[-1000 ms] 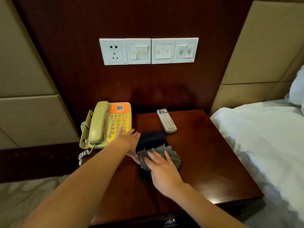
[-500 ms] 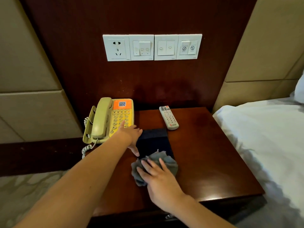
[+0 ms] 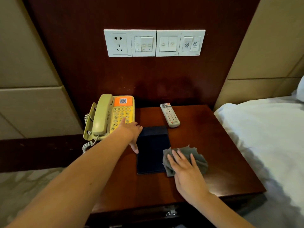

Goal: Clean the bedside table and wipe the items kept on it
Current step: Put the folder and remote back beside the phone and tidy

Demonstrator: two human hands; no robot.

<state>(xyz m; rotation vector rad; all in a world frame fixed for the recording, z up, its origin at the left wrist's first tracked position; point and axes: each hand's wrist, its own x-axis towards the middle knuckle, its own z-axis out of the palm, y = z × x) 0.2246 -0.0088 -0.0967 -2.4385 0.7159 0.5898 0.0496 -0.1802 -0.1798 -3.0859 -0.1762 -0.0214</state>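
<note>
Head view, bedside table (image 3: 217,142).

Item: grey cloth (image 3: 198,159), swept within the second from the dark folder (image 3: 152,150) to its right edge, now mostly on bare wood. Folder pass likely done; the tabletop seems next.

Right hand (image 3: 185,171): fingers flat, pressing the cloth, not clutching.

Left hand (image 3: 130,134): fingers straight, steadying the folder's left edge.

Folder: centre of table, long axis front-to-back, far end toward the wall.

Untouched: telephone (image 3: 111,116), remote (image 3: 170,115).

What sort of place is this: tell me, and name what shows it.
Probably a hotel bedroom: a corded telephone on the bedside table, a white-sheeted bed alongside, and a bank of wall switches above.
</note>
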